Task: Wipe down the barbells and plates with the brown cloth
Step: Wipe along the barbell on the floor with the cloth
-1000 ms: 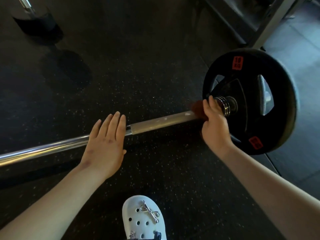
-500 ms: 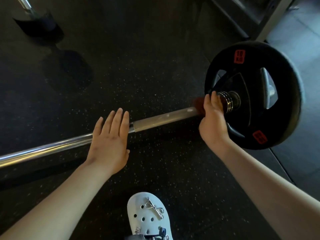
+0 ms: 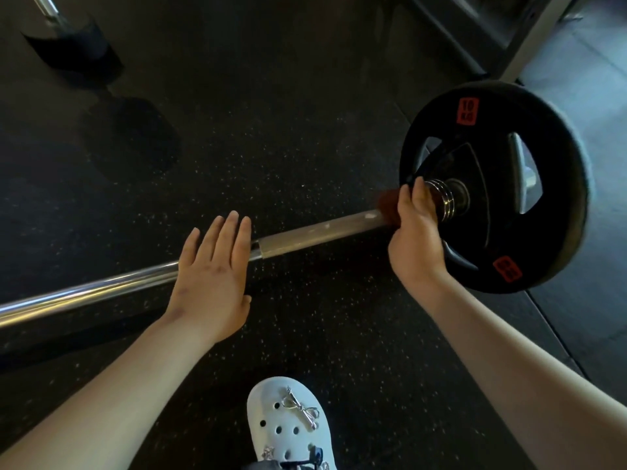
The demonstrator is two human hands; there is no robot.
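Plate (image 3: 488,157) red tag (image 3: 467,111) reads "10 KG"; 2nd red tag (image 3: 507,269) too blurred to read. R hand (image 3: 415,239) fingers curled, clamping brown cloth (image 3: 386,203) on barbell (image 3: 315,232) just beside spring collar (image 3: 444,198). L hand (image 3: 213,283) flat over bar, fingers straight, together. Open rubber floor (image 3: 271,130) beyond bar; rack (image 3: 529,39) near plate's far edge.

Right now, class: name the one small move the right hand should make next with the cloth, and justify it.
Probably slide the right hand leftward along the bar, dragging the brown cloth toward the flat left hand. The cloth sits bunched beside the spring collar at the plate, leaving no bar further right, and the dull stretch between the hands shows pale marks.
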